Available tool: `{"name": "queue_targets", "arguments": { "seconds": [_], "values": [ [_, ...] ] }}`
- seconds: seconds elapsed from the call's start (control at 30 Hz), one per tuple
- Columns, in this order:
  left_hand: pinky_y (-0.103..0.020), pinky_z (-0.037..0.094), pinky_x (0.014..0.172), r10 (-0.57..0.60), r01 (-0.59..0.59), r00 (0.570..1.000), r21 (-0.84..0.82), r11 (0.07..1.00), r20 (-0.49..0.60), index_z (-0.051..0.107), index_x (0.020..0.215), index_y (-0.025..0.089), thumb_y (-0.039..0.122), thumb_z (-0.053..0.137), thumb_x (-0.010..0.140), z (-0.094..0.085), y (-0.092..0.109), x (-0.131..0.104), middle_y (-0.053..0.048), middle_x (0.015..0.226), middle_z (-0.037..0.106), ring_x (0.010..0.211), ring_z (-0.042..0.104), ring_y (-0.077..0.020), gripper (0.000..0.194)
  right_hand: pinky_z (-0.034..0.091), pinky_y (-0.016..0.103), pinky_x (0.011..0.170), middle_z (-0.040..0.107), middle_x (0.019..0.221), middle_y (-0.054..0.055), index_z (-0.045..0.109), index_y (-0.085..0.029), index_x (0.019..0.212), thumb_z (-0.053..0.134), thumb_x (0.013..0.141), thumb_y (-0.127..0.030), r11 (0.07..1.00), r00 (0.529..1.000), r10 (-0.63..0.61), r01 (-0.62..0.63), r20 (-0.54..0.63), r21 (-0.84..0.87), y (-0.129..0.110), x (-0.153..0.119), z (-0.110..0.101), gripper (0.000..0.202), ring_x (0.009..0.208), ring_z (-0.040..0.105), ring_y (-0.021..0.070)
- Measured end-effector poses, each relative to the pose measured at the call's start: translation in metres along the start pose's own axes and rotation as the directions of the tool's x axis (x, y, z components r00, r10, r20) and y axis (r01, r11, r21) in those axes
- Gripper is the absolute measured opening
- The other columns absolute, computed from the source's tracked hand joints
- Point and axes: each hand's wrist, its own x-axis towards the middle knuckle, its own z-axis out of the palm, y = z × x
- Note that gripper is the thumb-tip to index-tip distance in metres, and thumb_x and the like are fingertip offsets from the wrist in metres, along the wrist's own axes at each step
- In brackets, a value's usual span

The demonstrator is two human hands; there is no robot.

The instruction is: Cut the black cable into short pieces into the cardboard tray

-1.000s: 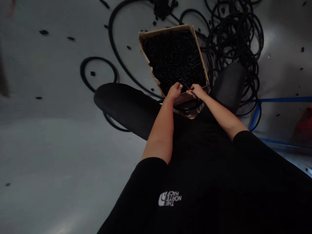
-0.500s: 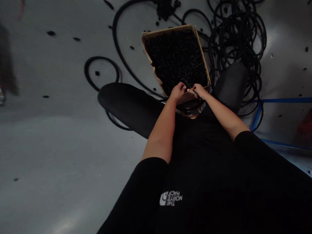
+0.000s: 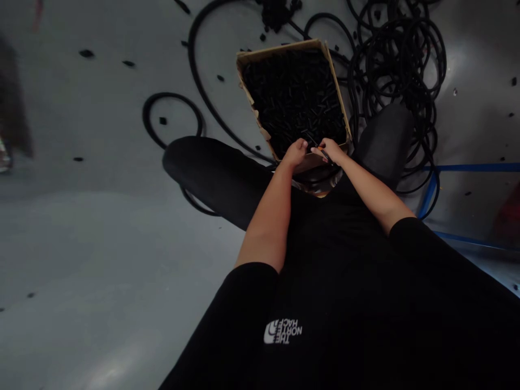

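My left hand point(image 3: 296, 151) is closed at the near edge of a cardboard box point(image 3: 254, 111), thumb against fingers. A black rubber hose point(image 3: 231, 132) runs in from the left to this hand; its gripped end is mostly hidden by the fingers. My right hand point(image 3: 331, 150), just beside it, is wrapped round a scissors-like tool point(image 3: 320, 148) with orange and black on its handle. The tool's dark blades point up and left over the box, hard to make out against its contents. Many short cut pieces of black hose point(image 3: 294, 95) fill the box.
A tangled heap of black hose point(image 3: 400, 59) lies on the grey floor to the box's right. Behind the box sits a dark clump point(image 3: 276, 13). Loose black bits point(image 3: 86, 53) are scattered about. Blue floor tape point(image 3: 479, 167) runs at right. My bent legs point(image 3: 215, 173) flank the box.
My left hand has drawn slightly away from the tool, leaving a wider gap between the hands. My right hand has hardly moved. The box and hoses stay in place.
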Motion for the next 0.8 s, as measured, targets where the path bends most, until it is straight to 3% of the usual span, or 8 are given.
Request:
{"name": "queue_targets", "arguments": {
  "seconds": [0.13,0.23,0.3,0.4,0.63,0.8],
  "values": [
    [-0.052,0.058,0.109,-0.055,0.046,0.985,-0.060,0.997,-0.162,0.052,0.089,0.028,0.074,0.061,0.105,-0.010,-0.008,0.010,-0.008,0.086,0.065,0.104,0.070,-0.0318,0.050,0.053,0.028,0.065,0.067,0.077,-0.002,0.056,-0.024,0.103,0.088,0.099,-0.048,0.990,0.999,-0.045,0.041,-0.026,-0.138,-0.001,-0.002,-0.005,0.040,0.070,0.068,0.0187],
    [-0.047,0.058,0.109,-0.072,0.048,0.961,-0.094,0.994,-0.268,0.054,0.095,0.027,0.071,0.070,0.099,-0.017,-0.006,0.014,-0.008,0.094,0.070,0.106,0.069,-0.0294,0.048,0.060,0.036,0.087,0.077,0.107,0.009,0.063,-0.020,0.108,0.086,0.098,-0.038,0.921,0.985,-0.169,0.144,-0.037,-0.362,0.000,-0.006,-0.007,0.030,0.097,0.075,0.0256],
    [-0.043,0.058,0.108,-0.079,0.051,0.955,-0.104,0.993,-0.285,0.055,0.096,0.026,0.067,0.074,0.096,-0.020,-0.001,0.013,-0.009,0.099,0.072,0.107,0.068,-0.0283,0.045,0.059,0.040,0.099,0.075,0.130,0.014,0.067,-0.019,0.114,0.084,0.097,-0.034,0.840,0.968,-0.250,0.221,0.007,-0.496,0.001,-0.009,-0.007,0.028,0.113,0.074,0.0295],
    [-0.041,0.058,0.105,-0.065,0.036,0.967,-0.123,0.992,-0.245,0.056,0.095,0.026,0.063,0.077,0.094,-0.017,0.007,0.008,-0.008,0.100,0.073,0.107,0.068,-0.0275,0.042,0.058,0.044,0.103,0.068,0.147,0.017,0.068,-0.019,0.128,0.080,0.101,-0.034,0.771,0.956,-0.284,0.273,0.073,-0.575,0.000,-0.015,-0.003,0.033,0.118,0.074,0.0319],
    [-0.042,0.058,0.105,0.002,-0.018,0.990,-0.109,0.994,-0.138,0.058,0.098,0.026,0.066,0.080,0.093,-0.004,0.017,0.002,-0.009,0.102,0.074,0.108,0.069,-0.0275,0.045,0.059,0.045,0.105,0.067,0.147,0.018,0.067,-0.018,0.133,0.078,0.103,-0.034,0.784,0.962,-0.265,0.257,0.070,-0.566,-0.005,-0.019,0.000,0.035,0.121,0.074,0.0328],
    [-0.045,0.059,0.107,-0.044,0.026,0.988,-0.126,0.992,-0.146,0.061,0.112,0.025,0.064,0.076,0.099,-0.006,0.016,0.001,-0.010,0.106,0.075,0.110,0.071,-0.0285,0.044,0.061,0.038,0.096,0.076,0.117,0.011,0.065,-0.020,0.112,0.080,0.101,-0.036,0.908,0.977,-0.210,0.181,-0.037,-0.377,0.000,-0.008,-0.001,0.024,0.108,0.076,0.0269]
  ]
}}
